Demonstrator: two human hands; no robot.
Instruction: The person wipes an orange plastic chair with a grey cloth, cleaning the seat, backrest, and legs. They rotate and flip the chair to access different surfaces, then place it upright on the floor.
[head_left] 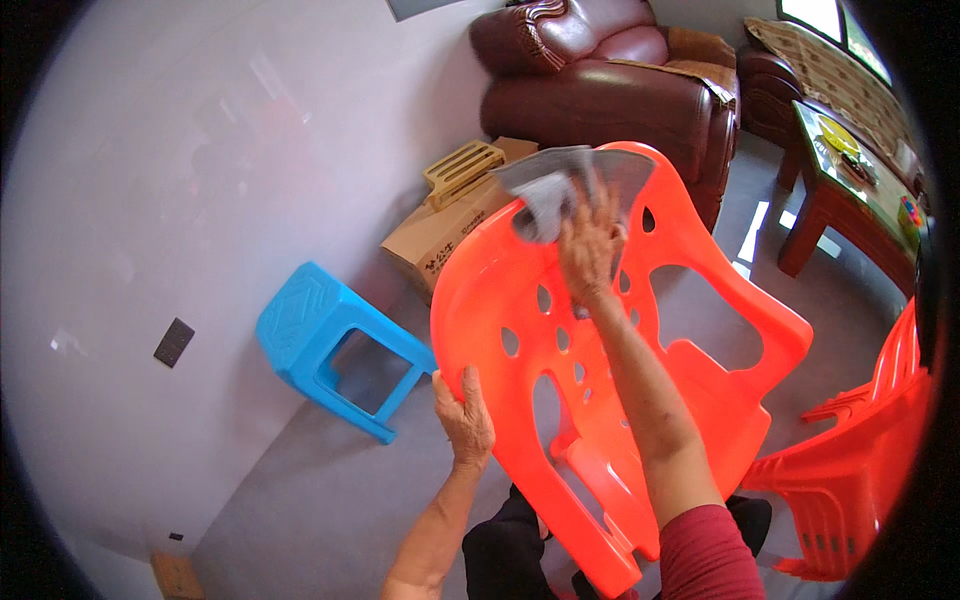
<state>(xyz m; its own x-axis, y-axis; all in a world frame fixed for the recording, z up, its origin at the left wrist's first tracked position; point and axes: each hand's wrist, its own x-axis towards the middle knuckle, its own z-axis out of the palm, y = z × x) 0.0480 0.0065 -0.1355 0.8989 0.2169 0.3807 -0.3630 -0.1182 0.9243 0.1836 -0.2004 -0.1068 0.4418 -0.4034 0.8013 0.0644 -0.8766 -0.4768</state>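
At mid-room, a grey cloth (543,208) atop an orange-red plastic armchair (712,412).

Between eight and nine, the left hand (465,416) has its grip closed round the chair's edge; toward twelve, the right hand (591,248) lies blurred on the cloth, fingers extended, and I can't tell whether it clutches any. At nine sits a blue stool (310,318), at half past ten a cardboard box (425,240), at four more red chairs (855,460).

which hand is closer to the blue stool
Left. The left hand holds the edge of the orange chair, just right of the blue stool; the right hand is farther right and higher in view, on the grey cloth.
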